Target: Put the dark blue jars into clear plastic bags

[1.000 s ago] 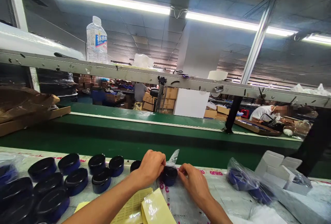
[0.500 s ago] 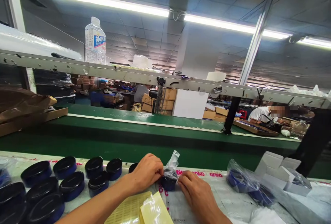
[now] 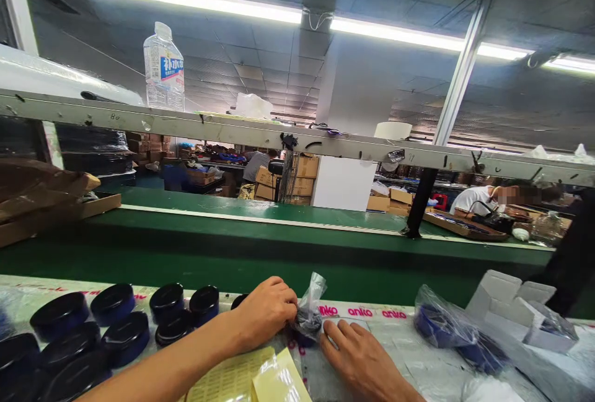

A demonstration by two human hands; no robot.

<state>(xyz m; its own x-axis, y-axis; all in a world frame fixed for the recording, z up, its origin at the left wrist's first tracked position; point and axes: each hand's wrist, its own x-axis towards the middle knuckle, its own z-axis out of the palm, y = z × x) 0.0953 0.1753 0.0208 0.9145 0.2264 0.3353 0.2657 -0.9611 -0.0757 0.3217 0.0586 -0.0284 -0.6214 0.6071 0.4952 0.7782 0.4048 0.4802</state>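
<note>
Head view: left hand [image 3: 267, 312] closed on small dark jar [image 3: 307, 323] inside clear bag [image 3: 310, 300], near centre of table [image 3: 372, 327]. Right hand [image 3: 360, 358] laid flat, fingers spread, just right of jar, gripping nothing. Dark jars [image 3: 111, 321] clustered at left; yellow sheets [image 3: 251, 377] near; white box [image 3: 515, 303] at right; green belt [image 3: 279, 235] beyond.

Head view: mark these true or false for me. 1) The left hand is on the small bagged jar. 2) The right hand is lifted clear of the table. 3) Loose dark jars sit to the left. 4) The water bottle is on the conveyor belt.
1) True: the left hand grips the bagged jar.
2) False: the right hand lies flat beside it.
3) True: dark jars.
4) False: the water bottle stands on the overhead rail.
</note>
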